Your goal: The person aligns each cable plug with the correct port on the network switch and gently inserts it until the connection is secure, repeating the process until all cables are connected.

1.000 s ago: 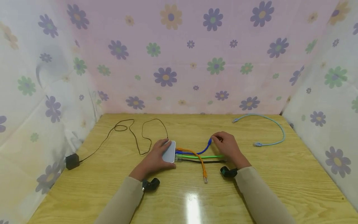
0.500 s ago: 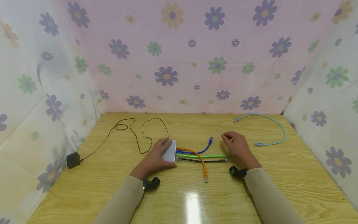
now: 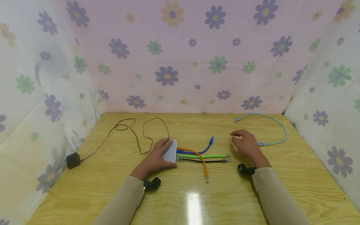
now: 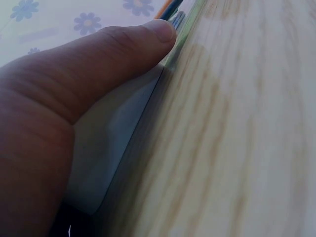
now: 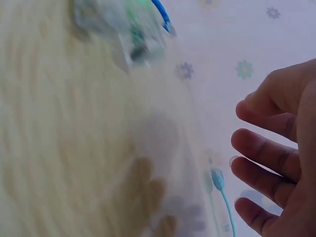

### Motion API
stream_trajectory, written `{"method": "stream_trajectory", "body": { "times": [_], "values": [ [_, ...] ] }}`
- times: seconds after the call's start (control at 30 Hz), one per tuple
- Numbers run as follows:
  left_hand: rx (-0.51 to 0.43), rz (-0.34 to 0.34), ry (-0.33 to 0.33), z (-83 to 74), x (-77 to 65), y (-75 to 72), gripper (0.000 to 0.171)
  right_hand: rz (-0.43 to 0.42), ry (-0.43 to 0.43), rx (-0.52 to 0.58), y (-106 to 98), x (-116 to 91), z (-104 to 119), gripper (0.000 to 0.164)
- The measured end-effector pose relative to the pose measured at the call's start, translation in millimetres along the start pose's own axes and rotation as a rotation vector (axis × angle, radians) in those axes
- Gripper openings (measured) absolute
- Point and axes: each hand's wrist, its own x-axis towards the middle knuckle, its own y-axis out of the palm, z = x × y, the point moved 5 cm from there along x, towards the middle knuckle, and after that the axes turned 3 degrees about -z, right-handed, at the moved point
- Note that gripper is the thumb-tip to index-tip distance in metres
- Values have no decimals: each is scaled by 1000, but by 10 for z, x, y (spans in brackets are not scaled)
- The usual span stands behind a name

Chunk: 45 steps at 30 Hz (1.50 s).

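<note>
In the head view my left hand (image 3: 153, 159) grips a small white network switch (image 3: 170, 152), thumb along its near side and fingers over its far side. The left wrist view shows the thumb pressed against the switch casing (image 4: 111, 136). From the switch's right side run network cables: an orange one (image 3: 206, 172) bent toward me, a blue one (image 3: 211, 141) curving away, a green one (image 3: 216, 156) and a black one (image 3: 213, 161). My right hand (image 3: 247, 145) hovers right of their loose ends, fingers loosely bent and holding nothing.
A light blue network cable (image 3: 286, 134) lies curved at the back right, one plug close to my right hand. On the left, a black power adapter (image 3: 73, 161) lies with its thin cord (image 3: 132, 128) looping to the switch. Flowered cloth walls border the wooden table (image 3: 180, 200).
My right hand has let go of the blue cable's loose end and moved right, its fingers spreading apart. The blue cable stays on the table. My left hand keeps its grip on the switch.
</note>
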Motion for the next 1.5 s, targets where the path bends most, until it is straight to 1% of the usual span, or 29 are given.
{"method": "stream_trajectory", "body": {
  "times": [0.13,0.3,0.5,0.83,1.13,1.33,1.5],
  "values": [
    [0,-4,5,6,0,9,108,17,20,-8,-54,-9,-80,33],
    [2,-1,1,16,-4,19,108,60,52,-35,-121,-19,-174,35],
    [4,-9,9,32,-3,26,108,76,94,-43,-217,-48,-247,37],
    [5,-19,21,8,-17,17,108,125,106,-125,-335,-83,-434,44],
    [10,-17,28,0,-6,9,108,159,146,-147,-440,-118,-596,51],
    [16,-13,28,18,4,18,108,177,149,-163,-484,-127,-620,52],
    [25,-17,38,28,11,21,109,232,135,-179,-511,-137,-594,51]
  ]
}}
